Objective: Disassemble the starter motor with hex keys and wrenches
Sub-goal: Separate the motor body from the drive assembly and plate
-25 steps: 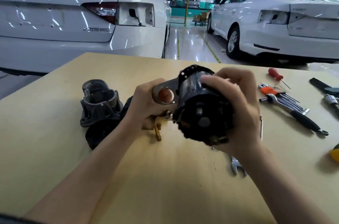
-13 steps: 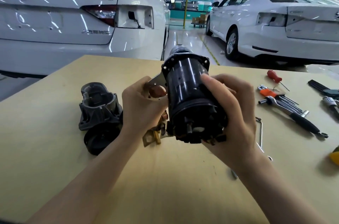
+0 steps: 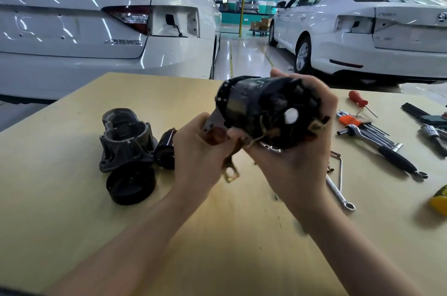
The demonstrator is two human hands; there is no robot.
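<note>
The black cylindrical starter motor body [image 3: 256, 106] is held above the wooden table [image 3: 72, 211], lying roughly on its side with its wired end turned toward me. My right hand [image 3: 297, 150] cups it from below and behind, fingers curled round it. My left hand [image 3: 200, 150] grips the metal bracket with the copper terminal at its lower left; a brass tab hangs down below. On the table to the left lie the grey cast nose housing [image 3: 123, 137], a black end cap [image 3: 130, 183] and a small black cylinder [image 3: 167, 148].
Right of my hands lie a combination wrench [image 3: 338, 195], a ratchet wrench [image 3: 384, 150], an orange-holder hex key set [image 3: 355, 122], a red screwdriver [image 3: 359, 99] and more tools at the table's right edge. Two white cars stand beyond the table.
The motor body went from upright to lying sideways, its wired end swung up toward me. Both hands kept their hold and rose slightly.
</note>
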